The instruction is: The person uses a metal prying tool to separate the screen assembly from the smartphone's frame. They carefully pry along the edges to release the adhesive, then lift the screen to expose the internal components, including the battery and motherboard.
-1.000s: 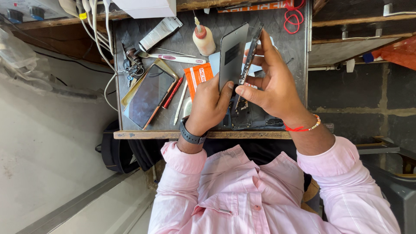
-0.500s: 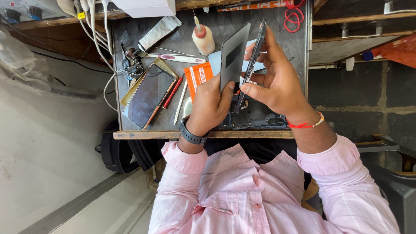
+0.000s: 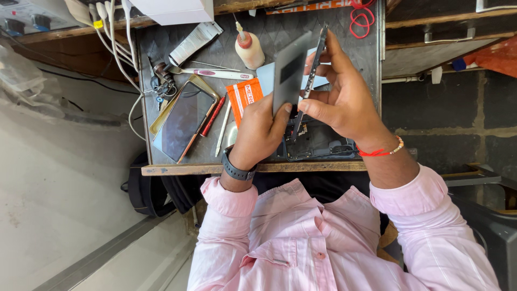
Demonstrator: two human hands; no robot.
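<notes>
My left hand (image 3: pixel 258 134) pinched the grey back panel (image 3: pixel 290 73) by its near edge; my right hand (image 3: pixel 344 102) clamped fingers on the phone frame (image 3: pixel 312 75) just right of it.

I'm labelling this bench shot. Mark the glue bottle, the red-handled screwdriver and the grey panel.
glue bottle (image 3: pixel 249 50), head view, on its body.
red-handled screwdriver (image 3: pixel 213 116), head view, mid-handle.
grey panel (image 3: pixel 291 70), head view, its flat face.
</notes>
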